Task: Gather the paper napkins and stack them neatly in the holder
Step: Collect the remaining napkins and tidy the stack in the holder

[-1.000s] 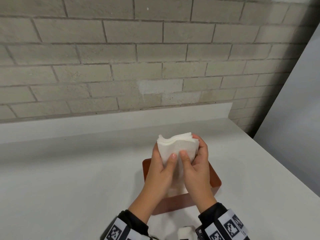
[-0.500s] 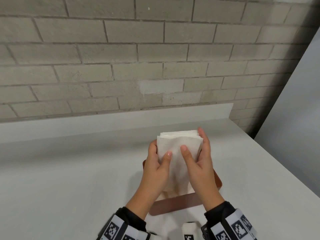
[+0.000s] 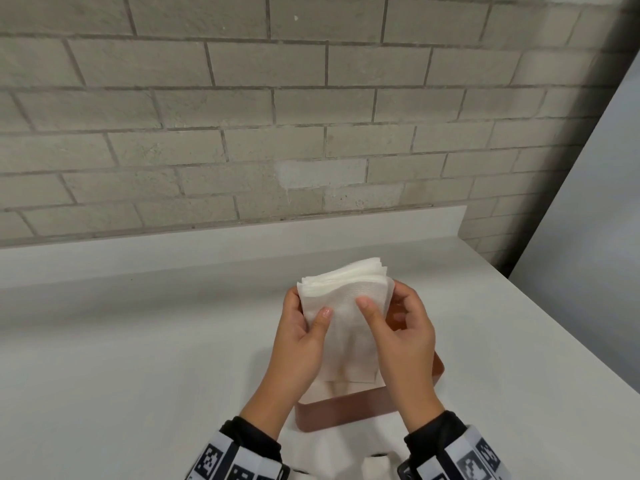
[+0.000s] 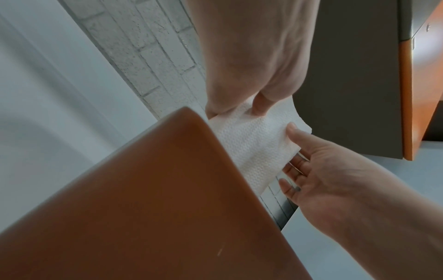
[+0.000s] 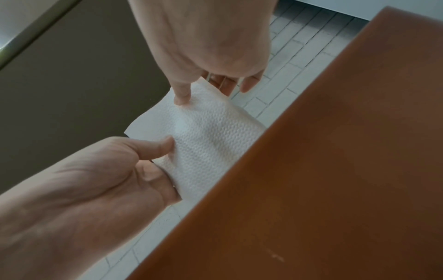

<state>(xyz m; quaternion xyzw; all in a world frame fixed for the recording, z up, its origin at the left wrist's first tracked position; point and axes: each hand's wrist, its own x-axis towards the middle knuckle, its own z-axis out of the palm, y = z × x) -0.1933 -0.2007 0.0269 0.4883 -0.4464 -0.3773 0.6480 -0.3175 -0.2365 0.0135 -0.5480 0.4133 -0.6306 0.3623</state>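
Observation:
A stack of white paper napkins (image 3: 343,306) stands upright over the brown holder (image 3: 346,407), its lower edge inside the holder's opening. My left hand (image 3: 308,313) grips the stack's left side, thumb on the front sheet. My right hand (image 3: 384,306) pinches the right side, thumb in front and fingers curled behind. The top edges of the sheets fan out towards the right. The left wrist view shows the napkins (image 4: 251,144) behind the holder's wall (image 4: 143,199). In the right wrist view both thumbs press on the embossed paper (image 5: 206,136) beside the holder (image 5: 335,151).
The holder sits on a white counter (image 3: 138,341) with a low raised ledge (image 3: 207,244) against a grey brick wall. The counter's right edge (image 3: 554,334) runs close to the holder, with a grey panel beyond it. A small white object (image 3: 374,469) lies between my wrists.
The right hand's fingers have slid down from the stack's top right corner and curled behind it. The sheets' top edges have fanned out to the right.

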